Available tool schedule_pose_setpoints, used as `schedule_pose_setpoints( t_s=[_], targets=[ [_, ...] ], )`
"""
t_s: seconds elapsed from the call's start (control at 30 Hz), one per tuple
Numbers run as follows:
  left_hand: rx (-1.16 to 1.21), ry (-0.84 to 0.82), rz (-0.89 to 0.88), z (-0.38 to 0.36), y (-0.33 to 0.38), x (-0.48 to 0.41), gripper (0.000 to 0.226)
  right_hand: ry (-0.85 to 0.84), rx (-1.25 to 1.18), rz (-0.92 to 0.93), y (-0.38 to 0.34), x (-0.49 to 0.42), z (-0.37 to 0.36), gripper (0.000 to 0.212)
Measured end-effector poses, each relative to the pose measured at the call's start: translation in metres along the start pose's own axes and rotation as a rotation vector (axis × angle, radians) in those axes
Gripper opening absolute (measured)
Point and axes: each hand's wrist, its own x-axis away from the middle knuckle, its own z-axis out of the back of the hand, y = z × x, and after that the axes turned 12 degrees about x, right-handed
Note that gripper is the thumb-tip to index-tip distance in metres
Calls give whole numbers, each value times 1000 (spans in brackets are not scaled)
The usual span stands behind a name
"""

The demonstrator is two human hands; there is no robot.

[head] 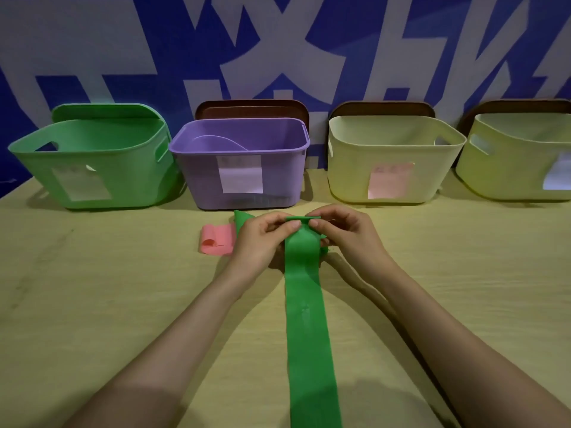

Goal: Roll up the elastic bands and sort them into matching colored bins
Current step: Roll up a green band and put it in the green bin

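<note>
- Left hand (262, 239) and right hand (343, 233) both pinched the far end of the green elastic band (304, 319), thumbs on top; first fold looked just begun.
- Band lay flat on the table (92, 304), long axis running from the grip straight back toward the person; the roll likely travels that way.
- Green bin (129, 180) sat back-left; left hand nearer.
- Pink band (216, 242), loosely curled, lay just beside the left hand; purple bin (200, 180) stood straight ahead.
</note>
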Motion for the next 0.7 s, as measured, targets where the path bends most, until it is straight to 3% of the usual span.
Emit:
schedule_pose_setpoints(
  t_s=[0.27, 0.5, 0.7],
  targets=[
    [216, -13, 45, -5, 6, 15, 13, 32, 181, 240, -5, 5, 0, 26],
    [252, -58, -87, -12, 19, 27, 22, 110, 339, 475, -10, 11, 2, 15],
    [137, -33, -224, -10, 23, 30, 11, -42, 213, 305, -23, 13, 9, 17]
  ],
)
